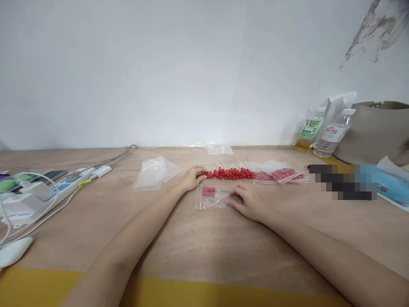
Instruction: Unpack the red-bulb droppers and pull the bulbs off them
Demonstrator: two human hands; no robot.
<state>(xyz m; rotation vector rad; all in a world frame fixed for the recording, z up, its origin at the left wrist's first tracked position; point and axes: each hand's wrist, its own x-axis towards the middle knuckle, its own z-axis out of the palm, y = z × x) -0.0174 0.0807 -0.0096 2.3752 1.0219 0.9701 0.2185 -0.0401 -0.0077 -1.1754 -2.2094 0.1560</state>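
Note:
A row of red-tipped sticks (pixel 231 173) lies on the table with the pale shafts pointing toward the wall. My left hand (pixel 192 178) is at the row's left end, fingertips closed together on a red tip. In front of the row lies a clear zip bag (pixel 220 204) with a few red pieces (pixel 209 191) at its left part. My right hand (pixel 247 202) grips the bag's right end between thumb and bent fingers. Right of the row, filled zip bags (pixel 281 175) with red-tipped sticks are stacked.
Flat plastic bags (pixel 150 174) lie left of my left hand; another bag (pixel 220 149) is by the wall. A power strip (pixel 68 185) with cables and a white mouse (pixel 15 251) sit at left. Two bottles (pixel 330 134), a grey bag (pixel 373 132) and a blue packet (pixel 393 185) stand or lie right.

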